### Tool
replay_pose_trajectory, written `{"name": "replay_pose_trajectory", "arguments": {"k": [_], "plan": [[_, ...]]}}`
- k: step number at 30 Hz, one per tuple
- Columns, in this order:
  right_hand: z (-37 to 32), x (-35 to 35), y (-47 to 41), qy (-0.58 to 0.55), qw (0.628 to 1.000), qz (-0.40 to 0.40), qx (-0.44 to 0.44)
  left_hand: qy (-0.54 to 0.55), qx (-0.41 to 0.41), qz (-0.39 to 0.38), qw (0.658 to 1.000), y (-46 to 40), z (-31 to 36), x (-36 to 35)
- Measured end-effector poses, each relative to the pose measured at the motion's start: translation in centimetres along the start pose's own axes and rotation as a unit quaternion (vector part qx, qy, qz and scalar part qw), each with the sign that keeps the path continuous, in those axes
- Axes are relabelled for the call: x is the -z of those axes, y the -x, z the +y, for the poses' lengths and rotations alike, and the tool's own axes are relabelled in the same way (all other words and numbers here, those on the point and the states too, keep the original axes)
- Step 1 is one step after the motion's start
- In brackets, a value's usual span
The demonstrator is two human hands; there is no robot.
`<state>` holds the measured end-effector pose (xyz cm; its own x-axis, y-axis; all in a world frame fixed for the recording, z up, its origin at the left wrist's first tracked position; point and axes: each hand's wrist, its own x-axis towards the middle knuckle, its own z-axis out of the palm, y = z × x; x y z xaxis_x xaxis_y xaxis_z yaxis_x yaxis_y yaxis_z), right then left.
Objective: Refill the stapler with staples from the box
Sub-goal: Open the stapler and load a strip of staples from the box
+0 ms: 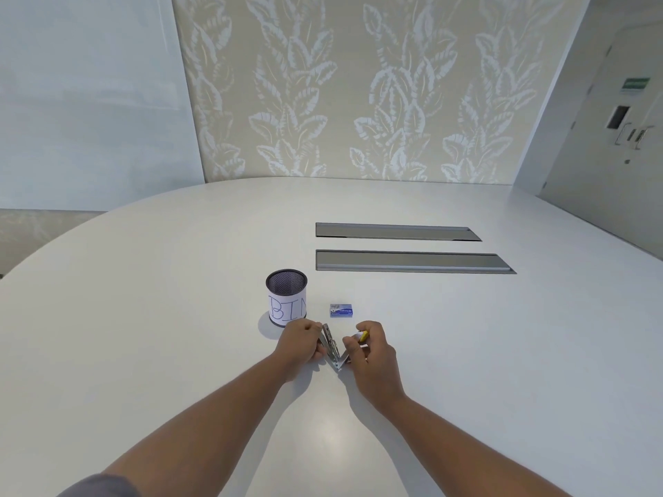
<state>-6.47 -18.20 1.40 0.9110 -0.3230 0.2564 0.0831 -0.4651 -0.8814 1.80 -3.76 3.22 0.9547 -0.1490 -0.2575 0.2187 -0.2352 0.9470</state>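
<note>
A metal stapler (332, 347) lies swung open in a V on the white table (179, 317), its hinge pointing toward me. My left hand (299, 344) grips the left arm of the stapler, the one with the staple channel. My right hand (371, 349) holds the other arm, whose yellow tip (363, 336) shows between its curled fingers. A small blue staple box (343, 310) lies just beyond the stapler, apart from both hands. Whether the box is open I cannot tell.
A black mesh cup (286, 297) with a paper label reading "BIN" stands left of the staple box, close to my left hand. Two long grey cable hatches (405, 261) are set into the table farther back on the right.
</note>
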Motion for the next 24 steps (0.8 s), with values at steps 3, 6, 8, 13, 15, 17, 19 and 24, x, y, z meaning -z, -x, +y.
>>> {"name": "replay_pose_trajectory", "arguments": {"k": [3,6,8,13,15,17,19,24], "plan": [[-0.3,0.3,0.1,-0.010,1.000,0.001,-0.012,0.010,-0.008,0.052,0.999,-0.3,-0.6,-0.4],[-0.7,0.6,0.3,-0.031,0.999,0.006,-0.030,0.015,-0.012,0.106,0.994,-0.4,-1.0,-0.7],[-0.9,0.8,0.4,-0.027,0.999,0.006,-0.037,0.027,-0.014,0.126,0.992,-0.5,-1.1,-0.8],[-0.7,1.4,0.8,0.011,0.998,-0.005,-0.059,0.025,-0.017,0.163,0.986,-0.8,-1.5,-1.2],[-0.7,1.5,0.9,0.045,0.997,-0.010,-0.065,0.018,-0.022,0.165,0.986,-0.8,-1.5,-1.2],[-0.8,1.6,0.9,0.089,0.993,-0.022,-0.070,0.014,-0.030,0.162,0.986,-0.8,-1.4,-1.2],[-0.9,1.6,1.1,0.130,0.988,-0.040,-0.077,0.015,-0.034,0.159,0.987,-0.8,-1.5,-1.2],[-1.2,1.4,1.7,0.163,0.979,-0.071,-0.103,0.002,-0.039,0.131,0.991,-0.7,-1.8,-1.1]]}}
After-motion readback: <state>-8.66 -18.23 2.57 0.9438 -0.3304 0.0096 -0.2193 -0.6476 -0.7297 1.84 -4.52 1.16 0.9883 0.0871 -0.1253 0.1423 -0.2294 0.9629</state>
